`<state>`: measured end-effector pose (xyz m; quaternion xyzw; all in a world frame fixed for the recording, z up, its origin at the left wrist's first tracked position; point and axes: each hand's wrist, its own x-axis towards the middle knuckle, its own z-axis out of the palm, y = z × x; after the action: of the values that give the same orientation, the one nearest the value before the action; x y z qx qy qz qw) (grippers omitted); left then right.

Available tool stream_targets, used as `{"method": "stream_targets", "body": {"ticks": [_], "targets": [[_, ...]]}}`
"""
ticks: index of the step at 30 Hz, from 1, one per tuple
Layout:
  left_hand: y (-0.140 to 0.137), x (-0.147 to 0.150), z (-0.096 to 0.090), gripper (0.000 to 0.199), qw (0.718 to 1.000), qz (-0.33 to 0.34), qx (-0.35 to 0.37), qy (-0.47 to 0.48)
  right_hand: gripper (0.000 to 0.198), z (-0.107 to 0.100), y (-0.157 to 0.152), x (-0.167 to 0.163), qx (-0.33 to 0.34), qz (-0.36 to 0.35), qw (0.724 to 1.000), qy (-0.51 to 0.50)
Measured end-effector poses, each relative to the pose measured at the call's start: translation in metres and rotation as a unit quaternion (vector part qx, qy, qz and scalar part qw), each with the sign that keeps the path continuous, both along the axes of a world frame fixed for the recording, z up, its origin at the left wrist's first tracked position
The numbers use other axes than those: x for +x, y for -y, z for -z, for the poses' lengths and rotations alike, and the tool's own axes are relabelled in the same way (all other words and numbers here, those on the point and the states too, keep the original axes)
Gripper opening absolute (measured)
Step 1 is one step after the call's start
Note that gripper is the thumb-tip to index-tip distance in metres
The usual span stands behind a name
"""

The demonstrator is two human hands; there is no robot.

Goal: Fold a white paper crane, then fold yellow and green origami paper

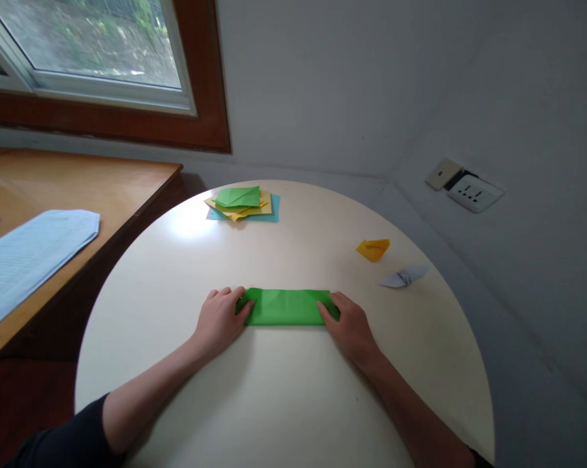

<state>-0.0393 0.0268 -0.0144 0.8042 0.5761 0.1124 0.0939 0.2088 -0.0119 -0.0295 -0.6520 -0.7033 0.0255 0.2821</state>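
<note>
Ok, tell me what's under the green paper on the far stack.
Yellow paper and blue paper stick out from under the green paper; whatever it fully covers cannot be seen.

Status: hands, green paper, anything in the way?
Left hand holding green paper at left end; right hand at right end. Paper folded into strip. Orange paper off right, apart.

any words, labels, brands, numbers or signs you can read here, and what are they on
No text can be read.
Pale sheet on the wooden desk: faint lines, too blurred to tell whether they are writing.
Wall socket: dark slots, no legible marking.
Green folded paper: no lettering visible.
</note>
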Motion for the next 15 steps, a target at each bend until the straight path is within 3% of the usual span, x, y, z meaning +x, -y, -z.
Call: {"method": "stream_targets", "body": {"ticks": [6,15], "targets": [[-0.0001,-0.0004,-0.0019,0.018,1.000,-0.010,-0.015,0.006,0.016,0.0001,0.0004,-0.0001,-0.019,0.002,1.000,-0.019],[0.0017,-0.0024,-0.0004,0.040,1.000,-0.019,-0.001,0.006,0.030,-0.0034,0.0002,0.0000,-0.061,0.019,0.995,-0.072]]}}
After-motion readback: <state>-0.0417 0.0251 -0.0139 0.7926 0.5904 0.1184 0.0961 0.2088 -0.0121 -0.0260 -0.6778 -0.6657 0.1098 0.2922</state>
